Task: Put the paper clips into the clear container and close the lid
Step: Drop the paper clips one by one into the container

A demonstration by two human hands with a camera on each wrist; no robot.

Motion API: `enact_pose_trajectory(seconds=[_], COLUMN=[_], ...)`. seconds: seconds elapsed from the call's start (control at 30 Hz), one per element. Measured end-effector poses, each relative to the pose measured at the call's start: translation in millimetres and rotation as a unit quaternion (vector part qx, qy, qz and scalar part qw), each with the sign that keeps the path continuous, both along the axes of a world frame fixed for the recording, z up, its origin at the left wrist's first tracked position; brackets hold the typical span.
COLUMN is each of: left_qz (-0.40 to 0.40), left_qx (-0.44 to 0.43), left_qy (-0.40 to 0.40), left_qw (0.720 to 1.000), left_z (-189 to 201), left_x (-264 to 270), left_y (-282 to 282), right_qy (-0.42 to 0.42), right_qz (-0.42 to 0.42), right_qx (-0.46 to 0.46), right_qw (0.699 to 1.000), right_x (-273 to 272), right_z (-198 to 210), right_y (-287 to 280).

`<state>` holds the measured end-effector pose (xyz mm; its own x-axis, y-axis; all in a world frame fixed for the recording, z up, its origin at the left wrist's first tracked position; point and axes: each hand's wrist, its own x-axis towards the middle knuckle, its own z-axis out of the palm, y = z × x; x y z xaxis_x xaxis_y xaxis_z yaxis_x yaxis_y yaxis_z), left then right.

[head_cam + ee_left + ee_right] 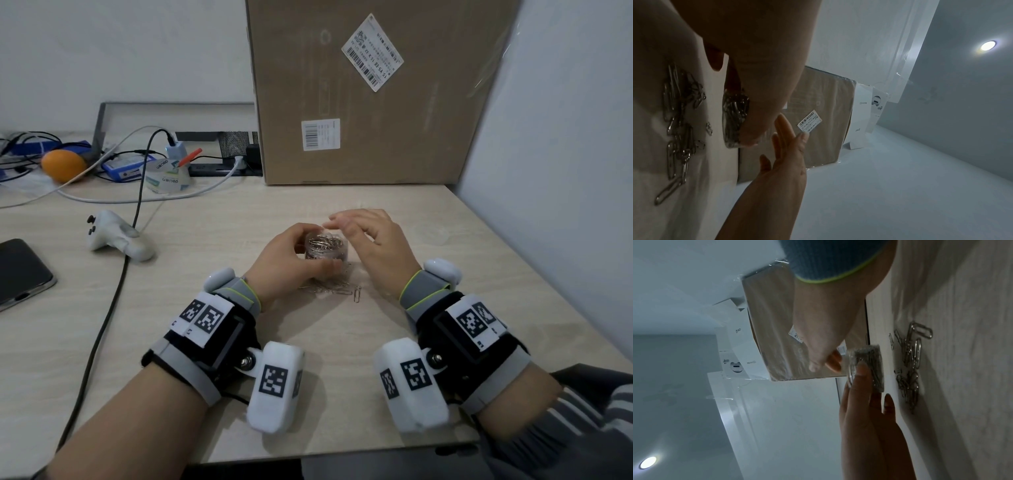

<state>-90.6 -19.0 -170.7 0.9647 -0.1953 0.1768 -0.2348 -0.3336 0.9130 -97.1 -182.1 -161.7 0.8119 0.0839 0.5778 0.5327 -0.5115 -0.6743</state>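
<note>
Resting on your table (212, 274), the clear container (326, 247) sits clasped in your left hand (293, 260), fingers curled round it. Your right hand (373, 240) hovers beside it, fingers loosely spread. Loose paper clips (337, 291) lie just in front.

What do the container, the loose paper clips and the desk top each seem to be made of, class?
Container: probably clear glossy plastic, since the clips inside show through. Paper clips: bright bent wire, likely steel. Desk top: pale matt wood-grain, perhaps laminate.
</note>
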Motion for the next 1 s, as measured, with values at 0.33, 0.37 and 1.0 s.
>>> enact_pose_trajectory(seconds=[0.33, 0.37, 1.0], left_qz=[0.18, 0.178, 0.151], left_qx=[-0.063, -0.062, -0.07], left_qy=[-0.012, -0.011, 0.023], left_qw=[0.981, 0.982, 0.986], left_z=[-1.0, -1.4, -6.4], left_x=[15.4, 15.5, 12.0], left_y=[15.2, 14.6, 16.6], right_qy=[0.167, 0.161, 0.093], right_qz=[0.026, 0.042, 0.046], right_qx=[-0.313, -0.321, -0.311], right_qw=[0.935, 0.932, 0.945], right_x=[0.1, 0.0, 2.2], right_z=[-17.8, -18.3, -19.7], right_y=[8.5, 10.1, 10.8])
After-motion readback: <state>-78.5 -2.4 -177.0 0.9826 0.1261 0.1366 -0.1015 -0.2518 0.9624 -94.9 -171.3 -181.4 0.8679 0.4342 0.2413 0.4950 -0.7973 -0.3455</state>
